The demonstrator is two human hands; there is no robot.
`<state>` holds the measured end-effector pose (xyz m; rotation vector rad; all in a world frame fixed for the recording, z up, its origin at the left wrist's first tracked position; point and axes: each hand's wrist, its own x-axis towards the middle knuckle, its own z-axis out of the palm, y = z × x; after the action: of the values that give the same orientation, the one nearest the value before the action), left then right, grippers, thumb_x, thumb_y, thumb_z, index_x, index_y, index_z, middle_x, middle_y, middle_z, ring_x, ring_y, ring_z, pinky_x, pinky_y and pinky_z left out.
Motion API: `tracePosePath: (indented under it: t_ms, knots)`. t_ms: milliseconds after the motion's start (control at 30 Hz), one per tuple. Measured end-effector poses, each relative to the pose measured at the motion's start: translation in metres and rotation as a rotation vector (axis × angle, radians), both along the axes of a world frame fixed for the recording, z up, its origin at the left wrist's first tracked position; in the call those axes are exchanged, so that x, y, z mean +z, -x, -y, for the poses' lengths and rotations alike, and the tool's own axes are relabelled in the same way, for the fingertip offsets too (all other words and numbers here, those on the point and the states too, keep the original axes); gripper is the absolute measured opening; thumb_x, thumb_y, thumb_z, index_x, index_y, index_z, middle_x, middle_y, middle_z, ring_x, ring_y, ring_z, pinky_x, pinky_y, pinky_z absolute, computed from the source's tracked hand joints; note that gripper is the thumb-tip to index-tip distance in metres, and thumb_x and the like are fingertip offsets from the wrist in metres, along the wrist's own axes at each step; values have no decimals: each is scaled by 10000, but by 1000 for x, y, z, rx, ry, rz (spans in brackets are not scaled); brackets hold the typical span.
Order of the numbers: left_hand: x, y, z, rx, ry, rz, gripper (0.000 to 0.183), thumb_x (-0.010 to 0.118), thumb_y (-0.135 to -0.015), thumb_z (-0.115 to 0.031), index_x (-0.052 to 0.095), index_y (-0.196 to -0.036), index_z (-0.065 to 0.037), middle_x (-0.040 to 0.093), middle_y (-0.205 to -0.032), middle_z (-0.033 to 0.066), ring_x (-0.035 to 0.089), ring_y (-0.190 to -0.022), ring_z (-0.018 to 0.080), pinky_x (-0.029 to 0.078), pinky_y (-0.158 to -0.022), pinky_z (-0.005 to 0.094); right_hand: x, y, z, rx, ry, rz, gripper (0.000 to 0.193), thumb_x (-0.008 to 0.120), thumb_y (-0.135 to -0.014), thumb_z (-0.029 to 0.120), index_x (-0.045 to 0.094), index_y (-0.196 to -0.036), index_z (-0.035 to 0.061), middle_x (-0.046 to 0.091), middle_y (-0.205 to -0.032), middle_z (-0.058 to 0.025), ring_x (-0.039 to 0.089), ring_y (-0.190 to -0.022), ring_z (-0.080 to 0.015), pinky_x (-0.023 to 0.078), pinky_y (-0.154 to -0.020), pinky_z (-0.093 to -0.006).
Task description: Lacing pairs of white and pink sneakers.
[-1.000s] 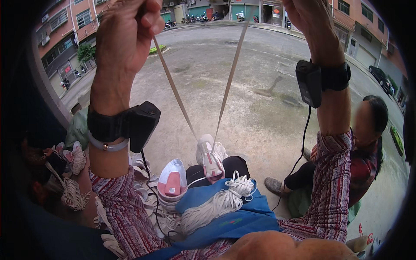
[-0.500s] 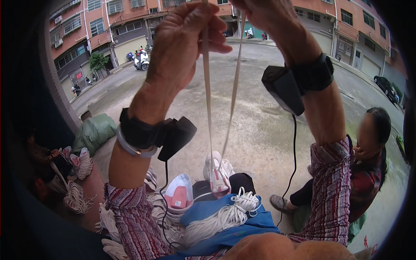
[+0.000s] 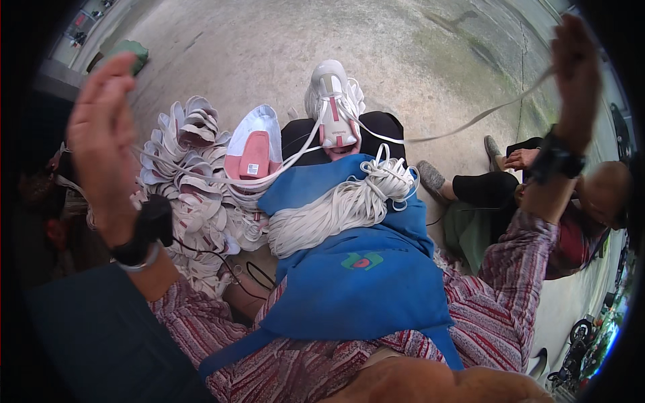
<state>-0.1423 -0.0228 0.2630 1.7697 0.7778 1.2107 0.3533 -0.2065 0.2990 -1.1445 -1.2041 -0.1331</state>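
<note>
Grey concrete paving [image 3: 222,47] stretches beyond the white-and-pink laced sneaker [image 3: 329,138], which sits at the black-clad knees [image 3: 384,129], just past the blue cloth apron [image 3: 363,309]. From it the flat white shoelace [image 3: 430,139] runs out both ways; drawing both sides evenly and untwisted should work best. The right hand [image 3: 576,74] grasps one side, its fingers blurred; the left hand [image 3: 101,134] has straightened fingers, and I cannot tell whether they pinch the lace. Neither lace tip is distinguishable.
</note>
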Motion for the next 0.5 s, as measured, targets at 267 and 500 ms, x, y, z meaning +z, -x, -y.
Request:
tracePosePath:
  t_ms: [267,500]
  knots:
    - [-198,-87,-1,-46,-49,-395,153,590,-845,-148,633,-917,-21,644,-830,134,628,-765,235,478,-690,321,-237,149,-101,94,648,321,112,596,-788,114,654,-848,39,598,-791,-128,602,-723,-278,480,-655,-355]
    - [-243,-150,-10,-29,-114,-434,135,587,-838,-162,605,-882,-35,609,-857,142,605,-797,331,480,-688,398,-267,168,-109,94,845,728,163,613,-763,150,585,-900,66,555,-832,-99,604,-695,-291,496,-585,-382]
